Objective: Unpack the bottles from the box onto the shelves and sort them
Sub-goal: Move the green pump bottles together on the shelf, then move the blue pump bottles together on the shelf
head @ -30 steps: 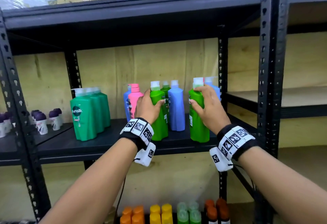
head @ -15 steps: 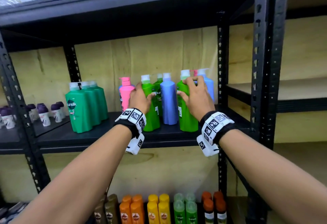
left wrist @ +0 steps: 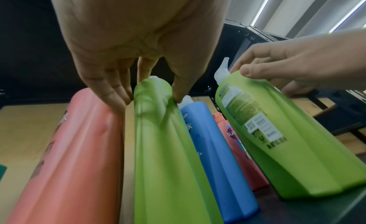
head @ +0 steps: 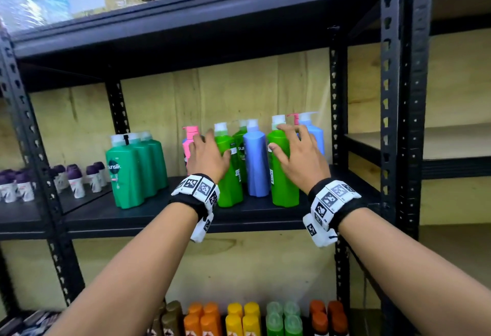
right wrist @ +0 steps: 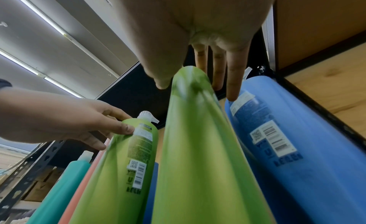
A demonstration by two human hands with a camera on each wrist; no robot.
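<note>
Two light green bottles stand upright on the black middle shelf (head: 159, 213) among pink and blue ones. My left hand (head: 212, 144) is at the top of the left green bottle (head: 229, 176); its thumb touches one side, and its straight fingers (left wrist: 117, 97) lie between that bottle and the pink bottle (left wrist: 75, 149). My right hand (head: 287, 139) hovers over the right green bottle (head: 283, 181) with its fingers extended. In the right wrist view its thumb and fingers (right wrist: 234, 80) straddle the bottle top (right wrist: 190, 80), and the little finger touches the blue bottle (right wrist: 287, 141).
A blue bottle (head: 256, 160) stands between the two green ones. Dark green bottles (head: 132, 171) stand to the left and small purple-capped bottles (head: 77, 181) further left. Black uprights (head: 390, 123) flank the bay. Orange, yellow and green bottles (head: 241, 319) fill the shelf below. Boxes sit on top.
Both hands gripped the green bottles a second ago and set them further back. Now the fingers have straightened and loosened on the bottle tops.
</note>
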